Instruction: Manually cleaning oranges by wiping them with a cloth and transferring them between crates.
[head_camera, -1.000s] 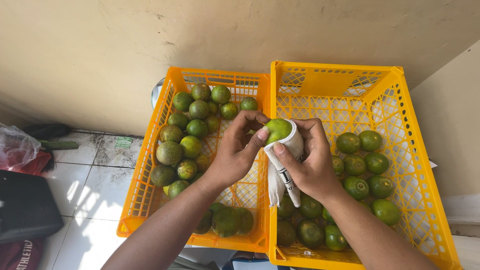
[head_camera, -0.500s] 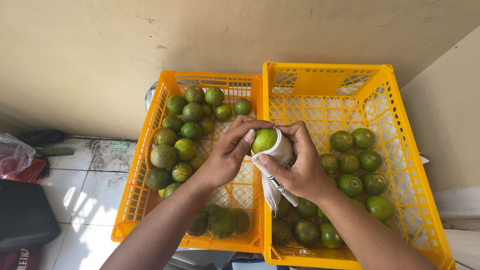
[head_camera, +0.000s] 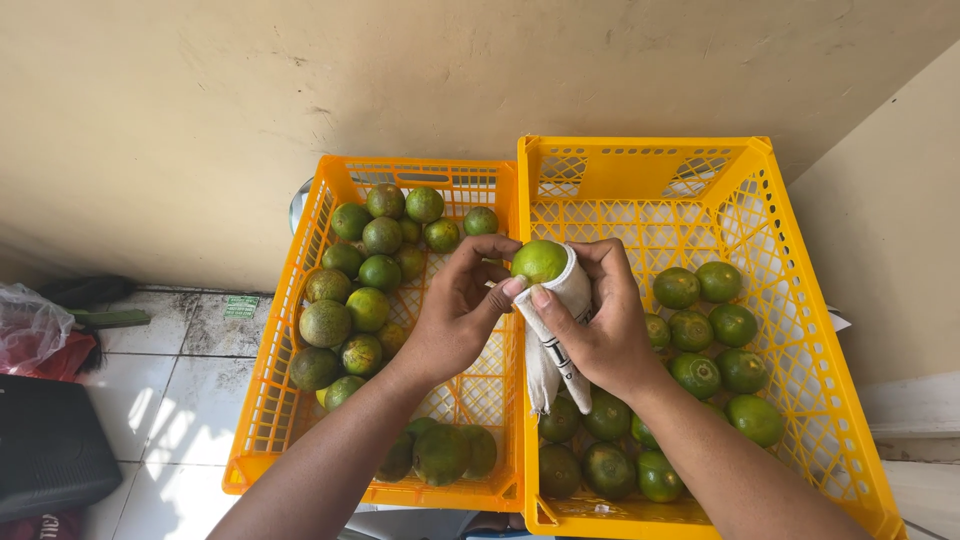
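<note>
Over crates, hands (head_camera: 462, 315) (head_camera: 597, 325) wiping fruit (head_camera: 539, 261)

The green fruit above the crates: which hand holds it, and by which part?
Both hands: left hand grips the green fruit's left side; right hand cups its right side through the white cloth.

Glossy yellow plastic lattice crates (head_camera: 640, 170), dimpled waxy green citrus skin (head_camera: 540, 260), soft off-white cloth (head_camera: 560, 330), glazed floor tiles (head_camera: 170, 400).
</note>
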